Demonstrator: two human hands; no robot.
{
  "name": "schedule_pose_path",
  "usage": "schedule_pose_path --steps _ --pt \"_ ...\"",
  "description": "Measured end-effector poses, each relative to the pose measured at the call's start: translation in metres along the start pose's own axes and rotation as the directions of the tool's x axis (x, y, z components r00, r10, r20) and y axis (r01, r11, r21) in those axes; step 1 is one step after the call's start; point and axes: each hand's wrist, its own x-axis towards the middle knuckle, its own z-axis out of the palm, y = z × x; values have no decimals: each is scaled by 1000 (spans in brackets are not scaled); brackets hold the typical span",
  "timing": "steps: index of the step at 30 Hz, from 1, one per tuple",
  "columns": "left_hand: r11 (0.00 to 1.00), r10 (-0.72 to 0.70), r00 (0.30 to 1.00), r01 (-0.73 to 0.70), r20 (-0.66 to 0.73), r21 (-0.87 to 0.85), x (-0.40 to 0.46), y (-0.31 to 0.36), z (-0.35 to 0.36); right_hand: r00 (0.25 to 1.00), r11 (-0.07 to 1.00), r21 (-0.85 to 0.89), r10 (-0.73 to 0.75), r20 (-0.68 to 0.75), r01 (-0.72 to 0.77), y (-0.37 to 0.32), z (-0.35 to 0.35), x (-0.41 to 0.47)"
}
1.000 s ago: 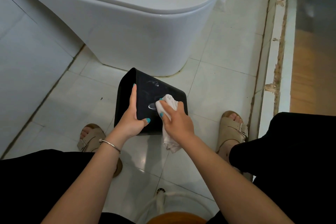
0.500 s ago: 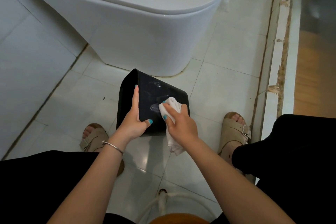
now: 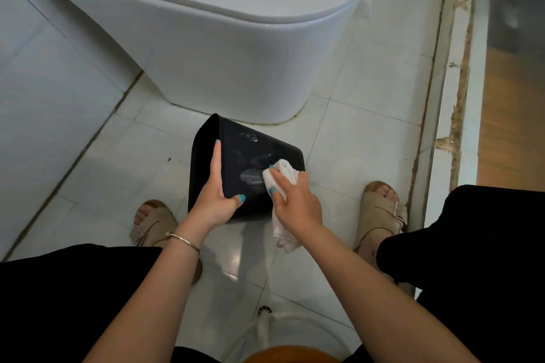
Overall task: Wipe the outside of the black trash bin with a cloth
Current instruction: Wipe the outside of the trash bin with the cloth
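The black trash bin (image 3: 236, 156) lies tipped on the tiled floor (image 3: 354, 132) just in front of the toilet (image 3: 236, 38) base, one broad side facing up, streaked with pale smears. It sits between the person's two sandalled feet. The left hand (image 3: 213, 200) is the steadying grip: its fingers run straight along the bin's upper left edge while the thumb hooks over the near edge, so it is grasping the bin. The right hand (image 3: 295, 200) is a grip closed round a white cloth (image 3: 280, 174), pinching a wad of it against the bin's upward face near the right side; the cloth's loose tail hangs down past the bin's near edge, below the wrist.

The bin's mouth and base cannot be made out; its near end is covered by both hands, and its far left side falls into shadow. How much of the cloth actually touches the plastic is hidden under the fingers. A thin bracelet (image 3: 182, 240) circles the left wrist. The toilet's top is cut off by the frame, as is an orange object (image 3: 292, 355) at the bottom edge.
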Motion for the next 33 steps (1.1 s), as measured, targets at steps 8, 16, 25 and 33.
schedule_pose_path --steps 8,16,25,33 --pt "999 29 999 -30 33 45 7 9 1 981 980 86 -173 -83 180 -12 -4 3" --pt "999 25 999 -26 37 28 3 7 -1 986 959 261 139 -90 -111 18 -10 22" --pt "998 11 999 -14 39 58 -3 -6 11 980 909 416 46 -194 39 -40 -24 47" --pt "998 14 999 -17 48 65 -4 -5 25 982 989 146 12 -189 16 -38 -15 50"
